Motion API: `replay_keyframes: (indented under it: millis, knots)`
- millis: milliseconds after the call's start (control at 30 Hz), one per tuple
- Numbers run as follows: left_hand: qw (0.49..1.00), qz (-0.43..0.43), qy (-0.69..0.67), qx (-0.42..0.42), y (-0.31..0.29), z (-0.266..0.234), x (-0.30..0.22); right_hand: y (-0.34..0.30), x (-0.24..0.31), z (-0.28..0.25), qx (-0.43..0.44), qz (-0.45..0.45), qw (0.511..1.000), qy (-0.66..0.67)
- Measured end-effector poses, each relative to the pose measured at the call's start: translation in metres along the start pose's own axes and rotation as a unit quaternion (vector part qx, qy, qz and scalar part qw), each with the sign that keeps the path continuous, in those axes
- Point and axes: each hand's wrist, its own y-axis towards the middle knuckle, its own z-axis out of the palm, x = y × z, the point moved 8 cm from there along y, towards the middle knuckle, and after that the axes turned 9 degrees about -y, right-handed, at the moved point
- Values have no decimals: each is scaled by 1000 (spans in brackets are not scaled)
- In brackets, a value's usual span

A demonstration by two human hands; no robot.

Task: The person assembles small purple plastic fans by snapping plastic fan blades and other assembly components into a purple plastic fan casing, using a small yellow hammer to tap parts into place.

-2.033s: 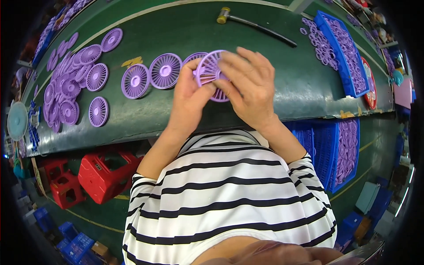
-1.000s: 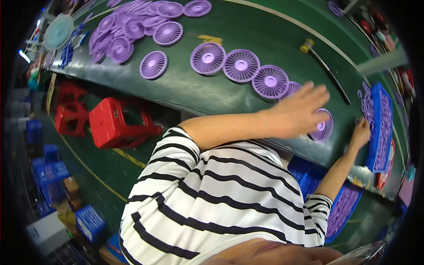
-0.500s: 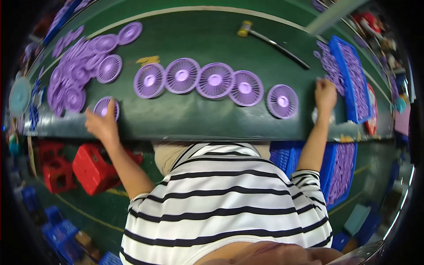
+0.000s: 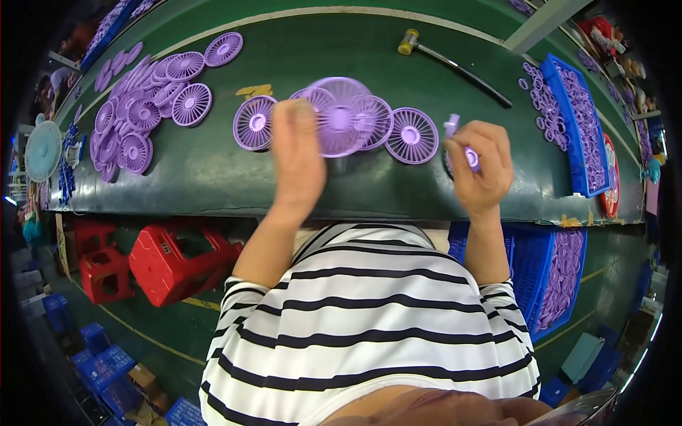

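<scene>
Over a row of round purple spoked fan grilles lying on the table, my left hand [image 4: 298,153] holds another purple fan grille [image 4: 339,117] by its edge. Hand and disc are both smeared by motion. Under the held disc, the middle grilles of the row show only in part. A grille [image 4: 257,123] at the row's left end and one [image 4: 412,135] toward its right lie flat. The fingers of my right hand [image 4: 484,163] pinch a small purple ring-like piece [image 4: 452,126]. Below those fingers, a further grille [image 4: 470,160] is mostly hidden by the hand.
A heap of purple grilles [image 4: 135,117] lies at the left. A mallet [image 4: 458,67] with a yellow head rests at the back right. Small purple rings [image 4: 545,110] are scattered beside a blue tray [image 4: 593,163] full of them. Red stools [image 4: 160,263] stand under the table's left side.
My left hand has picked up the grille at the left and carried it rightward over the row. My right hand has moved left from the scattered rings to the row's right end.
</scene>
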Motion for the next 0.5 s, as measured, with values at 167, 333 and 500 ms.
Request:
replay_keyframes:
  millis: [167,333,500]
  knots:
    - [984,-56,-153,77,-11,44,-3,7,39,20,33,-58,996,55]
    - [976,-33,-184,112,-15,58,-9,1,37,45,59,-30,998,-5]
    - [967,-81,-215,110,-32,65,19,-10,31,62,120,34,991,-49]
